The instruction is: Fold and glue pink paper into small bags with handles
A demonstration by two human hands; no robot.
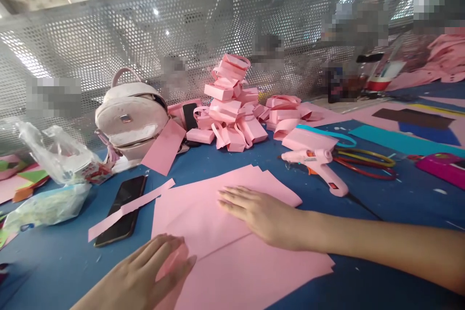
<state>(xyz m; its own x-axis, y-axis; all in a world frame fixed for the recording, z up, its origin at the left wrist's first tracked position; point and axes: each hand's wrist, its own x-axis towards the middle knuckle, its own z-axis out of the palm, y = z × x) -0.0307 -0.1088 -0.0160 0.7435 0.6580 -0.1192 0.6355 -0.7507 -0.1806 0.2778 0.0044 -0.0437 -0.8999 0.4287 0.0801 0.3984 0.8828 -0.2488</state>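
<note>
Pink paper [203, 213] lay in the head view as overlapping sheets on the blue bench [58, 266], beneath the right grip [267, 218] and against the left grip [141, 269]. The right grip rested flat, its fingers stretched out and unclamped. The left grip's thumb and fingers stood apart at the paper; whether they pinched a sheet could not be told. Beyond the left grip, a pink strip [129, 207] crossed a dark phone [131, 188], and a pale backpack [136, 114] stood farther off. Right of and beyond the right grip lay a pink glue gun [314, 157]; well past both grips, folded pink pieces [227, 109] were heaped.
</note>
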